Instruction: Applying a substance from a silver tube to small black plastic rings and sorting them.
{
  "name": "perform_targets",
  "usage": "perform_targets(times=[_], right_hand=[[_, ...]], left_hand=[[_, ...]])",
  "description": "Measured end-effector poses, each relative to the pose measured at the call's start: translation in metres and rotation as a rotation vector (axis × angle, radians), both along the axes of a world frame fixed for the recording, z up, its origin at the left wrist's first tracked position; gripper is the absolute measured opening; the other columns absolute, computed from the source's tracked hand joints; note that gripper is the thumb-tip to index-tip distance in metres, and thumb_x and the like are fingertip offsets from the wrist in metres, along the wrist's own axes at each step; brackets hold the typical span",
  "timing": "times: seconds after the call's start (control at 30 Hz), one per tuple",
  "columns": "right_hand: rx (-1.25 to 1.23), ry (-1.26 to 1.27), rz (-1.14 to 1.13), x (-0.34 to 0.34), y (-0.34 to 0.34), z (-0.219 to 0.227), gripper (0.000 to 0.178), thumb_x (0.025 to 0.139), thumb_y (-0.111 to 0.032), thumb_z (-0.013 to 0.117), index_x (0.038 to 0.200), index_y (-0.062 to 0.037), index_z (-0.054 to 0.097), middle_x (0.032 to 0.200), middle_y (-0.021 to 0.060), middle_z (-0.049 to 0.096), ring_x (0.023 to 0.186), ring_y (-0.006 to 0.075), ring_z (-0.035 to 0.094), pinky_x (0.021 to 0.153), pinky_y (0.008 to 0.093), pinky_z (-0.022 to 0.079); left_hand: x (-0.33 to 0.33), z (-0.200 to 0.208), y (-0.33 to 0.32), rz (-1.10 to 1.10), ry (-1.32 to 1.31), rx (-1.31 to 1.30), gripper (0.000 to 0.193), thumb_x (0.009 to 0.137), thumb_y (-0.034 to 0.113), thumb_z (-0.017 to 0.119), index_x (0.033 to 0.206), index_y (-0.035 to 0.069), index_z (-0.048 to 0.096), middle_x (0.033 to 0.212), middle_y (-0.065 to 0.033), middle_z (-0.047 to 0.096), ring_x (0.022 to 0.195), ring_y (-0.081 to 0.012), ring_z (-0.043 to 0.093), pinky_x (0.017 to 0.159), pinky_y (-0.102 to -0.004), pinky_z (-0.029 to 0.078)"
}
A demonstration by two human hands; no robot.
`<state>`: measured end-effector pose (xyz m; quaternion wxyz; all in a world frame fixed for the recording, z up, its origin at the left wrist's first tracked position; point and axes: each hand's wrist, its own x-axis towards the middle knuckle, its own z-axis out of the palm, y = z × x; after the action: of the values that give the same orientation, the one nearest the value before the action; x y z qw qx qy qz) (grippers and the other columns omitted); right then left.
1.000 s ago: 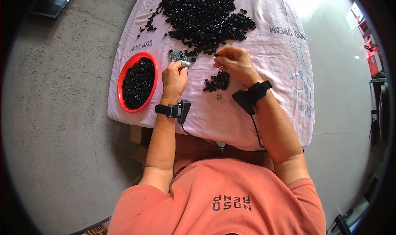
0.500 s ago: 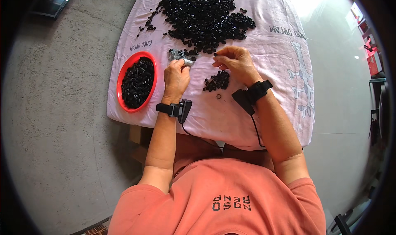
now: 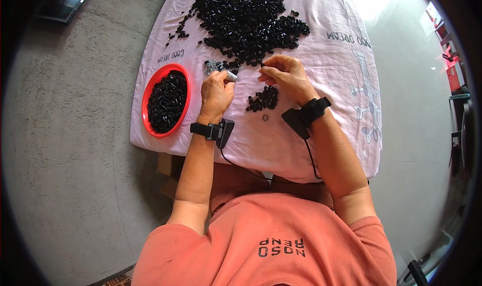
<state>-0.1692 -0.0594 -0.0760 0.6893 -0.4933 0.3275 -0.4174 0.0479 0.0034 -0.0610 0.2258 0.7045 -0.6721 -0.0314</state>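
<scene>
A counter [image 3: 321, 150] draped in a pale pink printed cloth [image 3: 341, 60] is seen from above, with a large heap of small black parts [image 3: 248, 20] spread over its far middle. The left hand [image 3: 216, 93] is closed into a fist near the heap's near edge, and a small silvery piece [image 3: 231, 76] is gripped between thumb and fingers, its end poking out to the right. Just beyond that hand, a small clump of clear-greyish bits [image 3: 213, 65] is seen on the cloth; what they are cannot be told. The right hand [image 3: 286, 76] is held just right of the left, well clear of touching it, fingers curled together in a pinch at the heap's near edge; a tiny black part seems to be pinched at the fingertips, but it is too small to be confirmed. A small pile of black parts [image 3: 263, 99] is lying on the cloth between and slightly nearer than the two hands, and a single black ring [image 3: 265, 117] is lying apart just near of it. A red round bowl [image 3: 149, 120] filled with black parts is set at the left edge of the counter, left of the left hand. Black wrist-worn devices [image 3: 213, 130] are strapped on both forearms, each with a thin cable trailing toward the body. A salmon shirt [image 3: 271, 236] is worn.
</scene>
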Motion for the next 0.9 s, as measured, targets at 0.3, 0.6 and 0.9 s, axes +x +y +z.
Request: perform_targets(times=[0.3,0.6,0.9], right_hand=[[-0.026,0.039,0.025,0.0,0.001,0.0,0.013,0.092,-0.006,0.065,0.101,0.0048,0.065,0.089,0.01,0.07,0.081,0.0175,0.073,0.068,0.0248,0.059],[-0.036,0.032,0.024,0.0,0.0,-0.002,0.014,0.093,-0.006,0.065,0.101,0.0045,0.065,0.089,0.0102,0.07,0.081,0.0172,0.073,0.068,0.0249,0.059],[-0.048,0.041,0.024,0.001,0.001,0.0,0.014,0.093,-0.005,0.064,0.101,0.0055,0.064,0.089,0.0108,0.071,0.081,0.0179,0.073,0.068,0.025,0.059]], left_hand=[[-0.007,0.006,-0.001,-0.03,0.002,0.025,0.012,0.078,0.011,0.067,0.088,0.003,0.068,0.087,-0.016,0.066,0.082,-0.0343,0.066,0.075,-0.0419,0.052],[-0.01,0.017,0.001,0.02,0.218,0.04,0.008,0.086,0.008,0.061,0.088,0.0,0.06,0.08,-0.0178,0.069,0.076,-0.0378,0.068,0.07,-0.0406,0.053],[0.009,0.001,-0.009,-0.033,0.362,0.054,0.005,0.091,0.005,0.061,0.091,0.0,0.059,0.081,-0.0097,0.068,0.068,-0.0154,0.065,0.066,-0.0295,0.052]])
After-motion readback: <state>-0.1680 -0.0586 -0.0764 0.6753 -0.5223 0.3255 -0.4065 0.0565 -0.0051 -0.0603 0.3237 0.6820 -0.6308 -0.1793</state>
